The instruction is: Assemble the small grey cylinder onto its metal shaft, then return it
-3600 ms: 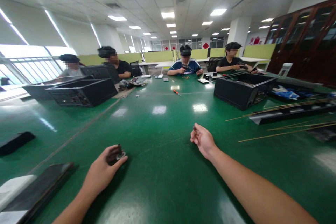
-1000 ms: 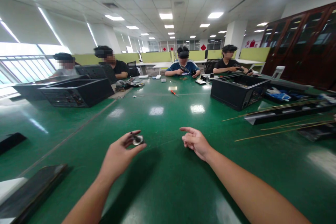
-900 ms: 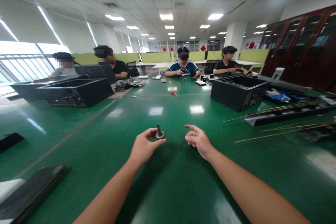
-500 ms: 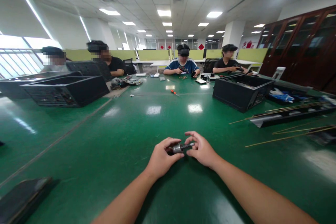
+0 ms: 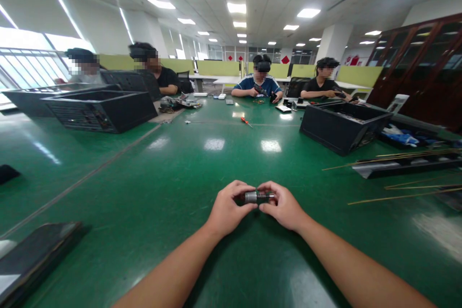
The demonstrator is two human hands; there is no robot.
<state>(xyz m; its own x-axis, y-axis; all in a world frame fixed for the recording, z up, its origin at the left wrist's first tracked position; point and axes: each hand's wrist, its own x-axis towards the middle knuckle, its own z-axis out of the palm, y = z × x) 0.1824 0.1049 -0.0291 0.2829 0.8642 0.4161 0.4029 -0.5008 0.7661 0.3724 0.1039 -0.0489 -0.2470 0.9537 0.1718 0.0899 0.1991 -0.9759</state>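
Just above the green table, my left hand [image 5: 231,209] grips a small grey metal cylinder with a thinner dark shaft [image 5: 251,197], thumb below and fingers over the top. The part lies level, its shaft pointing right. My right hand [image 5: 285,206] curls around the shaft end, with thumb and fingertips close about it. The fingers hide both ends of the part, and its exact kind is unclear.
Black computer cases [image 5: 104,110] stand at the left, another case [image 5: 342,127] at the right. An orange screwdriver [image 5: 246,121] lies ahead. Thin rods [image 5: 390,196] stretch in from the right; a dark flat slab [image 5: 39,255] sits front left. Several people work across the table.
My right hand has moved in from open fingers to close around the shaft end. The part has turned level. The camera view has shifted slightly.
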